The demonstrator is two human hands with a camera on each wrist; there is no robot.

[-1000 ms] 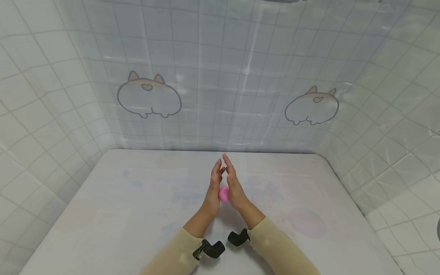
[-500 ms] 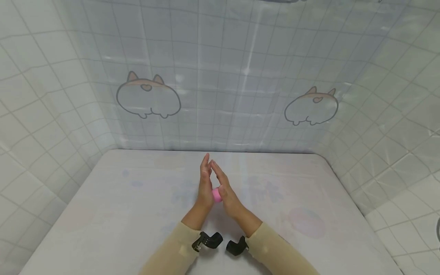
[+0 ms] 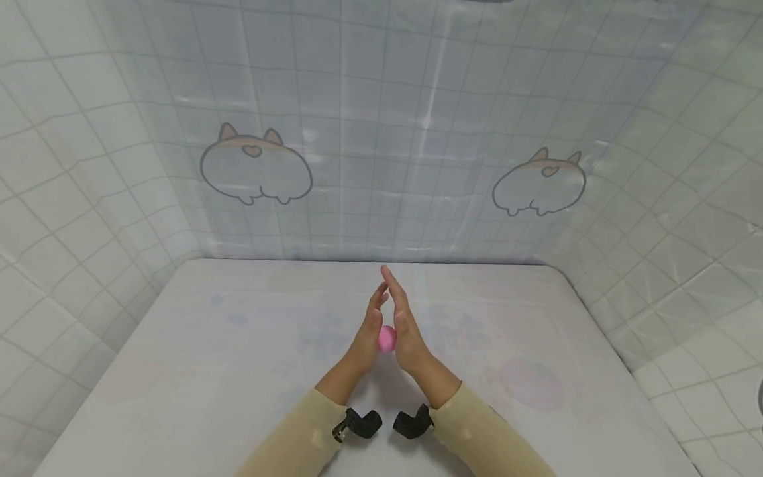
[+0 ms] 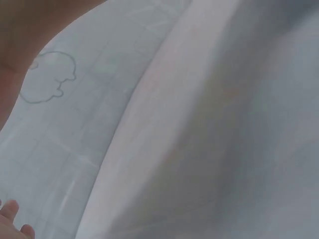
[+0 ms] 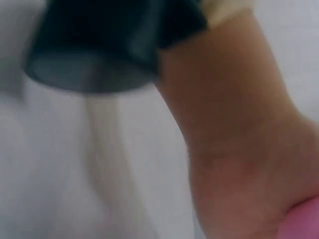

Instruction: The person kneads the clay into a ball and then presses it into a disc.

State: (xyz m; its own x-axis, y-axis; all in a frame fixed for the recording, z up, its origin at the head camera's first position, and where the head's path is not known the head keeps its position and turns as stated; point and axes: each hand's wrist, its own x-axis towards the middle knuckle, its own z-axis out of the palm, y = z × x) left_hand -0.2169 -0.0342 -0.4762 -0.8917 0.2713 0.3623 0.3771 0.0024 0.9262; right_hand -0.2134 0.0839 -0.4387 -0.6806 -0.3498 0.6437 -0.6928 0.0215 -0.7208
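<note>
In the head view a small pink ball [image 3: 387,338] sits between the two palms, over the middle of the table. My left hand [image 3: 368,331] presses it from the left with fingers extended. From the other side, my right hand [image 3: 408,334] presses against it, its fingers also straight and pointing away from me. The fingertips lean together at the top, the right ones reaching slightly farther. Part of the pink ball [image 5: 305,224] shows in the lower corner of the right wrist view, against a palm. Only fingertips [image 4: 10,209] and a blurred edge of skin show in the left wrist view.
A pale, faintly patterned table [image 3: 238,371] spreads under the hands. Behind it hangs a grid-patterned curtain [image 3: 381,132] with cartoon animal drawings, and similar sheeting closes both sides. Black camera mounts [image 3: 363,423] sit at both wrists, near each other, below the cream sleeves.
Half a second ago both hands were farther left, with the left fingertips ahead. Now they have shifted right, the right fingertips lead, and the ball has moved with the palms.
</note>
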